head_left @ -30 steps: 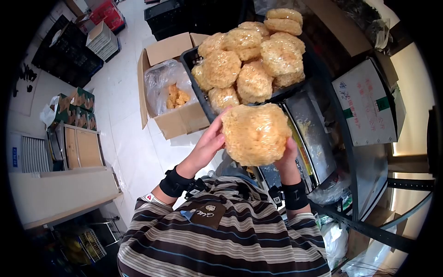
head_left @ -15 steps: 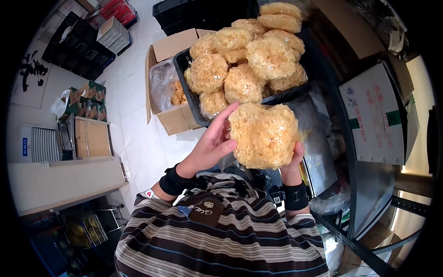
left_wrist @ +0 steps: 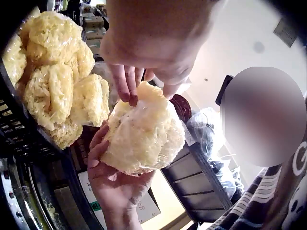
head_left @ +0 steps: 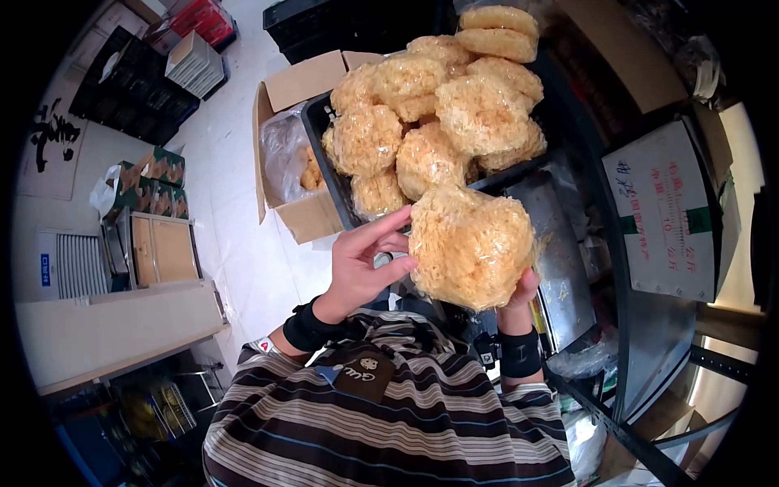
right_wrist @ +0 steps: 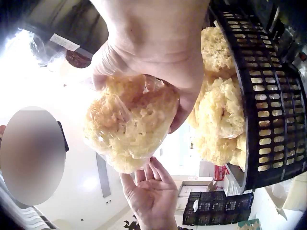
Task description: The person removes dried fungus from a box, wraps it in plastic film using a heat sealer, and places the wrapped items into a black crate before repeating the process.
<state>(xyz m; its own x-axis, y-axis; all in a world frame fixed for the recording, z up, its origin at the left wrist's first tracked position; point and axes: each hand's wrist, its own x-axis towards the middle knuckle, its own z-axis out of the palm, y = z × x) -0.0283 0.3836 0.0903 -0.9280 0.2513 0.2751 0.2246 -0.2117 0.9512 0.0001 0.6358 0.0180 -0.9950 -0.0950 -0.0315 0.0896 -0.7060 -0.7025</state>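
A golden, rough-textured, puffy fried cake (head_left: 471, 247) in clear plastic film is up in front of the striped shirt, between both hands. The right hand (head_left: 522, 294) grips it from the right and underneath, fingers curled round its side, as the left wrist view shows. At the left edge, the left hand (head_left: 363, 264) pinches it lightly between thumb and fingertips, its palm away from the film. Just beyond stands a black slotted crate (right_wrist: 244, 103), heaped with similar film-wrapped cakes (head_left: 480, 114).
Left of the crate is an open cardboard box (head_left: 304, 84) lined with a plastic bag (head_left: 284, 154). A metal tray (head_left: 564, 268) with crumbs lies below the crate's right side. On the right, a printed carton (head_left: 665, 215) stands by dark shelving. Black crates (head_left: 134, 85) are stacked far left.
The cake has turned in the hands and shifted slightly right and down. The left hand's hold has loosened to its fingertips; the right hand still supports the cake.
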